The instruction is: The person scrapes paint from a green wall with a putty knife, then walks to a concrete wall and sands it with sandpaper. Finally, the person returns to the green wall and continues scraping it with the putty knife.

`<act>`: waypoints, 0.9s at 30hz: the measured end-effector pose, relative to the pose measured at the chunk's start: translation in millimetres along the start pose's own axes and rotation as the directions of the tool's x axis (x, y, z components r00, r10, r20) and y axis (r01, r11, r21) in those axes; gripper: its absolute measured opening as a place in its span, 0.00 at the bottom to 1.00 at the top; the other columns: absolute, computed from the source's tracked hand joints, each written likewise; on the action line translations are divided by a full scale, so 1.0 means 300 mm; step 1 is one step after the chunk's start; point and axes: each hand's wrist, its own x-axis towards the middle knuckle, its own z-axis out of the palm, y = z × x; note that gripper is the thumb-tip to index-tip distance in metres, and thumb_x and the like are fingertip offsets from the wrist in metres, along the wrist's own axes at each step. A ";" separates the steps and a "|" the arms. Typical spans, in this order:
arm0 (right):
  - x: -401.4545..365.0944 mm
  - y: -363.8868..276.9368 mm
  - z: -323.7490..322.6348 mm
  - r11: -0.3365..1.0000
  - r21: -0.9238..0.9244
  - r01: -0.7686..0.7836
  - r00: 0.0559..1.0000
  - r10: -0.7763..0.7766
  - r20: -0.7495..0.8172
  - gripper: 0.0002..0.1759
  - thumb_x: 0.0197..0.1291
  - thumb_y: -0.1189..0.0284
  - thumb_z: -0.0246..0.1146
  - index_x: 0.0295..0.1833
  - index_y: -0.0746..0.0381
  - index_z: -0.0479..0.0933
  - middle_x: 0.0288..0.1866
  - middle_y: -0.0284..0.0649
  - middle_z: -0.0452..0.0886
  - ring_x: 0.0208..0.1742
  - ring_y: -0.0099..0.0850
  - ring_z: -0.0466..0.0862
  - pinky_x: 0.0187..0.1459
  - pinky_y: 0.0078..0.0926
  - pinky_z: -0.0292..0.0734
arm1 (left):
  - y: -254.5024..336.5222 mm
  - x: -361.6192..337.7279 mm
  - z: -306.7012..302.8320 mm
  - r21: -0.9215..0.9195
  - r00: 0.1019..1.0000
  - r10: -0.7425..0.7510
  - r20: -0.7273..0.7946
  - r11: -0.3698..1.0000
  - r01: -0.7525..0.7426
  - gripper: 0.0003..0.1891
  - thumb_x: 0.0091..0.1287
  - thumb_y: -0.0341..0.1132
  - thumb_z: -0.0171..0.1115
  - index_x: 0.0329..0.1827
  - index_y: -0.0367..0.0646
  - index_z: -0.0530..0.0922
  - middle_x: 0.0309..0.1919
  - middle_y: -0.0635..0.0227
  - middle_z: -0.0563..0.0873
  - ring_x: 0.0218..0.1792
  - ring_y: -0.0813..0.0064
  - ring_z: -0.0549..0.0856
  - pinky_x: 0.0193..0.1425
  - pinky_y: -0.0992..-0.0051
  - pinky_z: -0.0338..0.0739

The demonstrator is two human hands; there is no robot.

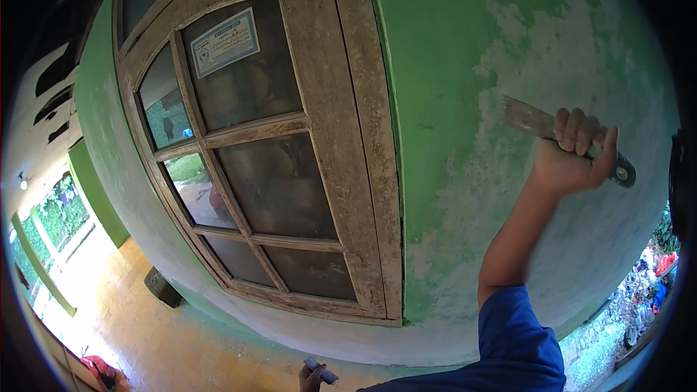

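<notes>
My right hand (581, 144) is raised on the right, its fingers wrapped round the handle of a paint scraper (528, 117). The scraper's flat, worn blade points left, close over the wall (435, 51), where green paint gives way to pale bare patches (552, 47). The dark end of the handle sticks out below my palm. Low in the view, my left hand (310, 379) is closed on a small grey flat piece (321, 371), whose kind I cannot tell.
Left of the scraper is a weathered wooden window (363, 138) with glass panes and a paper sticker (225, 42). Below lies a yellowish tiled floor (174, 334) with a dark block (162, 287) by the wall. Rubble and colourful litter (646, 283) lie outside at right.
</notes>
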 end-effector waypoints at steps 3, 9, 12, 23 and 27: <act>-0.009 0.055 0.003 0.993 -0.112 -0.024 1.000 0.023 -0.009 0.16 0.62 0.68 0.53 0.23 0.54 0.59 0.14 0.27 0.51 0.17 0.21 0.55 0.24 0.22 0.55 | -0.057 0.043 -0.021 -0.081 0.993 0.093 0.074 0.993 -0.087 0.04 0.66 0.30 0.54 0.33 0.41 0.71 0.17 0.64 0.79 0.19 0.72 0.79 0.26 0.73 0.75; 0.059 -0.021 0.033 0.997 -0.080 0.016 1.000 -0.016 0.011 0.16 0.61 0.69 0.54 0.22 0.54 0.59 0.14 0.27 0.51 0.16 0.21 0.54 0.24 0.22 0.55 | -0.022 0.038 0.000 -0.046 0.993 0.078 0.085 0.996 -0.074 0.03 0.66 0.30 0.55 0.36 0.42 0.70 0.16 0.64 0.78 0.18 0.72 0.78 0.26 0.73 0.75; 0.098 0.035 0.021 0.994 -0.103 0.026 0.999 -0.030 -0.037 0.16 0.61 0.70 0.55 0.22 0.54 0.59 0.14 0.27 0.51 0.16 0.21 0.54 0.24 0.21 0.55 | -0.125 0.084 -0.051 -0.055 0.993 0.111 0.033 0.993 -0.109 0.03 0.66 0.30 0.55 0.34 0.43 0.70 0.16 0.64 0.77 0.18 0.72 0.78 0.26 0.73 0.74; 0.122 0.009 0.056 0.994 -0.093 0.050 0.978 -0.067 -0.198 0.18 0.61 0.70 0.56 0.21 0.55 0.58 0.15 0.27 0.49 0.16 0.21 0.53 0.23 0.21 0.55 | 0.060 0.015 0.071 0.036 0.995 0.049 0.083 0.998 -0.052 0.08 0.64 0.31 0.55 0.28 0.44 0.67 0.16 0.64 0.78 0.19 0.74 0.78 0.27 0.75 0.73; 0.118 0.018 0.040 0.983 -0.183 -0.023 1.000 0.018 -0.025 0.17 0.63 0.70 0.53 0.22 0.54 0.57 0.16 0.27 0.51 0.17 0.21 0.55 0.23 0.21 0.54 | 0.058 0.021 0.097 -0.003 0.999 0.017 -0.039 1.000 -0.018 0.08 0.64 0.29 0.54 0.28 0.45 0.66 0.15 0.64 0.77 0.17 0.74 0.77 0.26 0.74 0.74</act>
